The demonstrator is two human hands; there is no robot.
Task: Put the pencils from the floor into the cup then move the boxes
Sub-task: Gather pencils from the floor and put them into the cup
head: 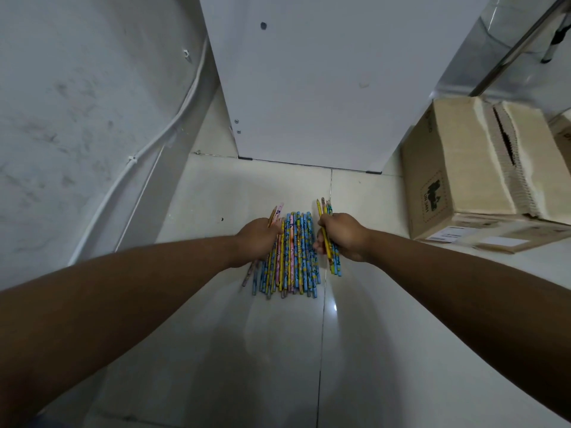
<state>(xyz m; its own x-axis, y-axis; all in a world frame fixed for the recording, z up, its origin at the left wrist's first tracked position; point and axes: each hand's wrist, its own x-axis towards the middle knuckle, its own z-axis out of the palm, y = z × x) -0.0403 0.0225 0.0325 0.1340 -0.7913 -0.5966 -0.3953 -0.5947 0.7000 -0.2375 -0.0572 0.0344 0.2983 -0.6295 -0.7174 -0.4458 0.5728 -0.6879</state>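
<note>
Down on the floor tile [370, 304], my right hand [343, 236] clamps a small bundle; left hand [258, 239] closes over the pencils [296, 251]. Rake them parallel before lifting.

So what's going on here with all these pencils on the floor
A person is crouched over the tiled floor, gathering pencils with both bare hands. The right hand is closed around a small bunch of pencils, points facing away. The left hand rests on the left edge of a larger row of pencils lying side by side on the tiles. No cup is in view. The cardboard boxes sit stacked at the right, untouched.
</note>
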